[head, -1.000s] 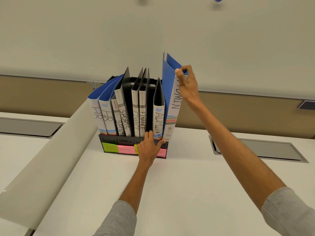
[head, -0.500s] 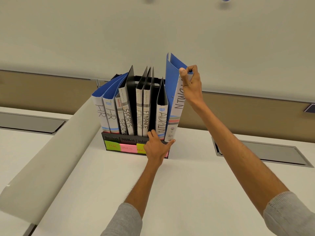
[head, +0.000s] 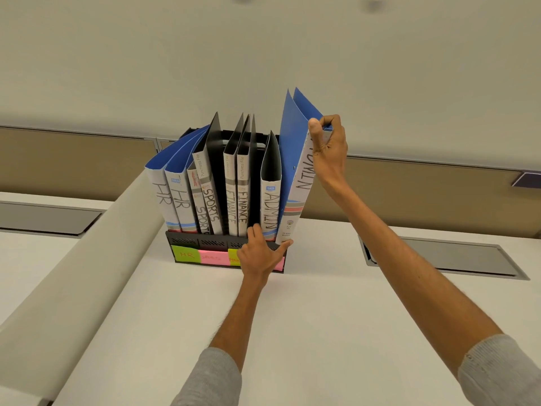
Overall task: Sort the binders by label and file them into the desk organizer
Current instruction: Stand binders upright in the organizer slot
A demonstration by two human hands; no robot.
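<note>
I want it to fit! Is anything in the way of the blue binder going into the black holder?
Nothing visible blocks it. The blue binder, pinched at the top by the right hand, leans beside the black ADMIN binder at the right end of the organizer. The left hand only touches its bottom corner.

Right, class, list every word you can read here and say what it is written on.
"HR": white spines of two blue binders; green sticky note.
"SPORTS": two white-spined binders beside them.
"FINANCE": spines of two black binders.
"Punchless File": tops of those spines.
"SRS", "ADMIN": black-covered binder.
"ADMIN", upside down, partly covered: blue binder gripped by the right hand.
Pink sticky note, small print: too faint.
</note>
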